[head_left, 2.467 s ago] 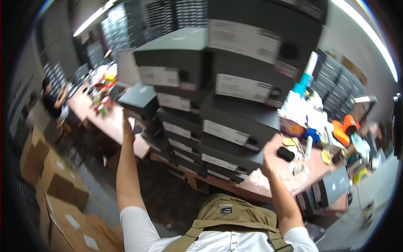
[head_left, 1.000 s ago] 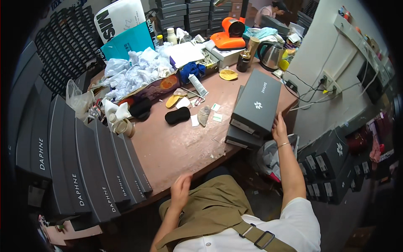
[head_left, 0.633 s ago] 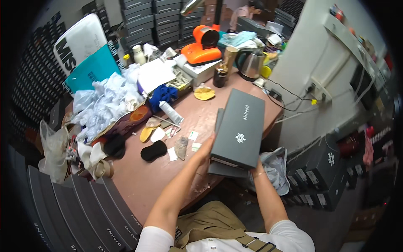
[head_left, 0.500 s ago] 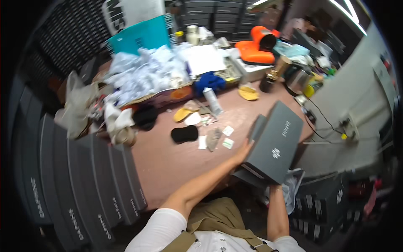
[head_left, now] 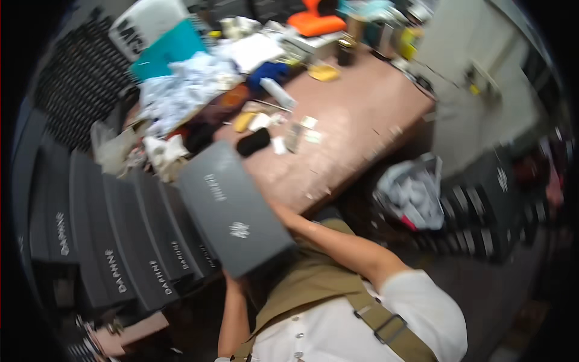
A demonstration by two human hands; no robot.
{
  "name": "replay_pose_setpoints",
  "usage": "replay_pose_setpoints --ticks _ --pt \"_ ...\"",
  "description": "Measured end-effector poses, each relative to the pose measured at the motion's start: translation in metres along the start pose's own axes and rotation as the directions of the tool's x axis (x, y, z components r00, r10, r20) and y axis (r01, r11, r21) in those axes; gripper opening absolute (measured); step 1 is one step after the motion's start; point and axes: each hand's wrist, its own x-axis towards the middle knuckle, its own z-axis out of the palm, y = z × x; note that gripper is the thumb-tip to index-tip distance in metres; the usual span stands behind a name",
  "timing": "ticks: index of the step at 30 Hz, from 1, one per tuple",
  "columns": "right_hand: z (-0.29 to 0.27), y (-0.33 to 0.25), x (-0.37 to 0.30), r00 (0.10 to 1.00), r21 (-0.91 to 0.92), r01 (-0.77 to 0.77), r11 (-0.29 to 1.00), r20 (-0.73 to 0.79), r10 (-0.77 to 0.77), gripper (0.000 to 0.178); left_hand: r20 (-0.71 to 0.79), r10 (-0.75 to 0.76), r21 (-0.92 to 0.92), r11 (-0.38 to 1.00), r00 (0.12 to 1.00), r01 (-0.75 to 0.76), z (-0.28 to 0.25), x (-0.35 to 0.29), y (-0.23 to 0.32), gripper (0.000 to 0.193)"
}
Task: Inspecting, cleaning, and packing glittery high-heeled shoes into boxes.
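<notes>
Head: grey box [head_left: 229, 196] beside box stack [head_left: 123, 235]

One box [head_left: 238, 199] is before me, stacked boxes [head_left: 90, 229] to its left, the surface [head_left: 338, 151] beyond, a bag [head_left: 416, 193] to my right.

Motion blur, dark curved edges

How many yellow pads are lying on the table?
2: one yellow pad near the dark bottle, another beside the black pad. The held grey box may hide others.
</notes>
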Motion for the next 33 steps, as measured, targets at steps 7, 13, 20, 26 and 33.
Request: replay_pose_setpoints --ticks 7,13,20,26,33 --pt "-0.029 0.048 -0.096 0.857 -0.315 0.098 0.944 -0.455 -0.241 0.039 -0.150 -0.025 0.151 0.987 0.988 0.048 -0.002 -0.096 0.030 0.042" --pt "-0.159 0.181 -0.258 0.603 -0.162 -0.578 0.800 -0.746 0.285 0.031 -0.402 -0.237 0.239 0.905 0.885 0.351 -0.018 -0.105 -0.009 0.040" --pt "-0.109 0.207 -0.268 0.445 0.719 -0.532 0.447 -0.211 0.870 0.037 -0.453 -0.330 0.316 0.809 0.828 0.495 0.025 -0.033 -0.013 0.039" --pt "-0.119 0.178 -0.275 0.319 0.671 -0.585 0.455 -0.325 0.890 0.035 -0.448 -0.379 0.371 0.745 0.810 0.554 0.050 0.015 -0.003 0.037" --pt "-0.167 0.173 -0.278 0.358 0.473 -0.692 0.545 -0.429 0.829 0.034 -0.361 -0.303 0.441 0.778 0.882 0.448 0.052 0.012 -0.017 0.036"
